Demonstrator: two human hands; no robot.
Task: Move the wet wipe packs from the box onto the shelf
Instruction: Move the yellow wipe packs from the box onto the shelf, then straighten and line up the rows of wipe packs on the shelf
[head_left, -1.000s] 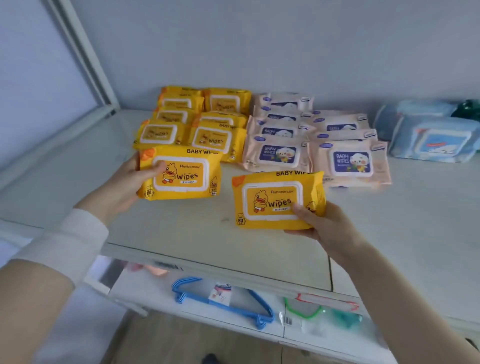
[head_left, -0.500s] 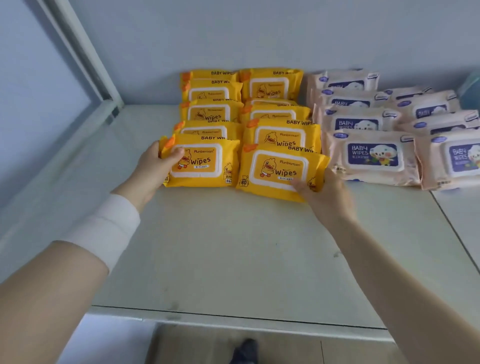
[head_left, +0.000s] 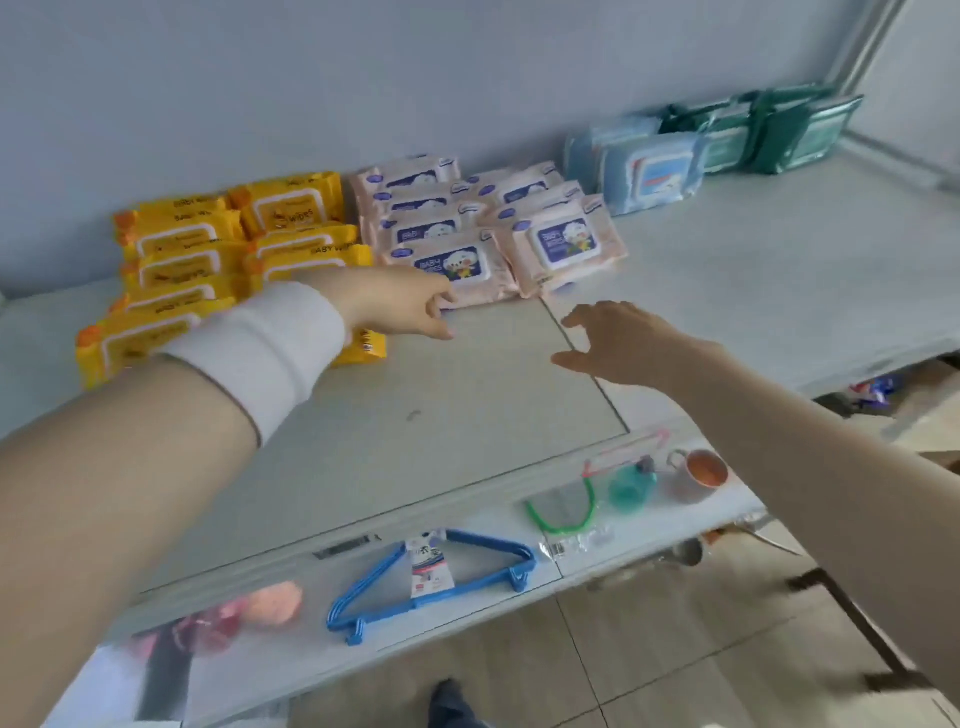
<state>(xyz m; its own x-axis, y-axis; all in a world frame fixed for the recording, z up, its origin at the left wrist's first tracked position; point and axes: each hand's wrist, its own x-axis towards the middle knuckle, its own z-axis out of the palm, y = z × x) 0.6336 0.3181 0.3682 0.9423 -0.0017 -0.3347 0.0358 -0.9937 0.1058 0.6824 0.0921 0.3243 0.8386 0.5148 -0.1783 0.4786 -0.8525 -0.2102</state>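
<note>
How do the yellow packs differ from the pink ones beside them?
The yellow packs have yellow labels with white rims; the pink packs have dark blue labels. The yellow packs lie on the left, partly hidden by a white sleeve; the pink packs lie to their right, almost wholly in view. Both lie in two overlapping rows on the shelf.

The yellow packs (head_left: 291, 205) read "BABY WIPES" on the top edge and "wipes" on the lid; the pink packs (head_left: 563, 244) read "BABY" on a blue label.
</note>
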